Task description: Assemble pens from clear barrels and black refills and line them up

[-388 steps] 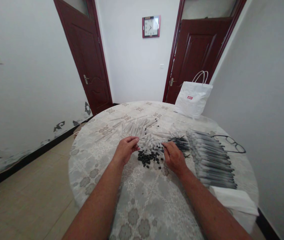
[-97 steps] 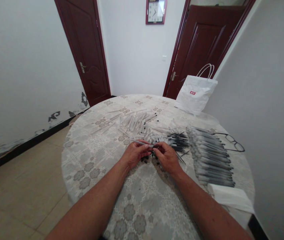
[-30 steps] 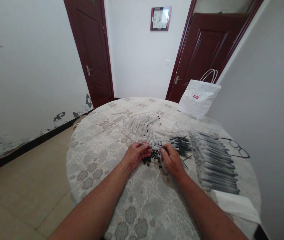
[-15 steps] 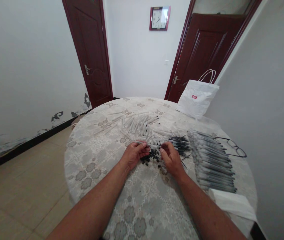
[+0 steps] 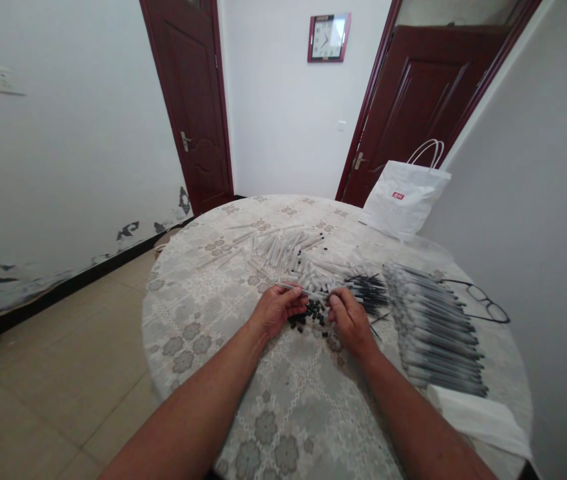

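My left hand is closed around a clear pen barrel that points right towards my right hand. The right hand's fingers are pinched at the barrel's right end; what they grip there is too small to name. Both hands hover over a small heap of black caps. Beyond them lies a pile of empty clear barrels, and a bunch of thin black refills sits just right of my right hand.
The round table has a lace-patterned cloth. A long row of finished pens runs along the right side, with eyeglasses beyond it. A white paper bag stands at the far edge. Folded white paper lies at the near right.
My hands keep their grip at the barrel over the black caps, shifting only slightly. The view has drifted a little, moving everything to the right in the picture.
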`<action>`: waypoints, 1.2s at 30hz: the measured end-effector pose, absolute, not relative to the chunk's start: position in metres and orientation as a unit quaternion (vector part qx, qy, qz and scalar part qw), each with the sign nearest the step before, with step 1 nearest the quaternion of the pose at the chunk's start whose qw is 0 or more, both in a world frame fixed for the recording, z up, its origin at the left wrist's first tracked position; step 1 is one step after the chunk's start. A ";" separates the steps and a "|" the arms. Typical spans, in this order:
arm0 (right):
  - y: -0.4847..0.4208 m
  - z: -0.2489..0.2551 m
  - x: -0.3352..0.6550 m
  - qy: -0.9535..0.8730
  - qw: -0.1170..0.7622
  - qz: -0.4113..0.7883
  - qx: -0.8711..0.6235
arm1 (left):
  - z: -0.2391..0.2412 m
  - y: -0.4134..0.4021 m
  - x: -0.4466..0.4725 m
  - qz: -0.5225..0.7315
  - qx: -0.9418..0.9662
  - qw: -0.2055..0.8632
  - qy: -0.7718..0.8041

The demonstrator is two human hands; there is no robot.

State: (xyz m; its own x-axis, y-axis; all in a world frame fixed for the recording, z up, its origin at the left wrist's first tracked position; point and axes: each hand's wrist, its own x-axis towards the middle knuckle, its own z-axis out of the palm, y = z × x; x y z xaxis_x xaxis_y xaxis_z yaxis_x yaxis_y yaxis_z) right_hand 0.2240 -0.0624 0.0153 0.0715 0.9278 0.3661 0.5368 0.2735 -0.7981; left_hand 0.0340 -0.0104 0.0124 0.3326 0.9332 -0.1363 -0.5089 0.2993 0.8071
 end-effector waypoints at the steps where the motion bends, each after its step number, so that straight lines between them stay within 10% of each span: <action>1: -0.063 0.016 0.224 -0.653 0.465 0.204 -0.562 | 0.013 -0.011 0.034 0.486 0.338 0.743 0.312; 36: -0.055 0.015 0.230 -0.629 0.459 0.265 -0.569 | 0.010 -0.007 0.035 0.491 0.375 0.712 0.333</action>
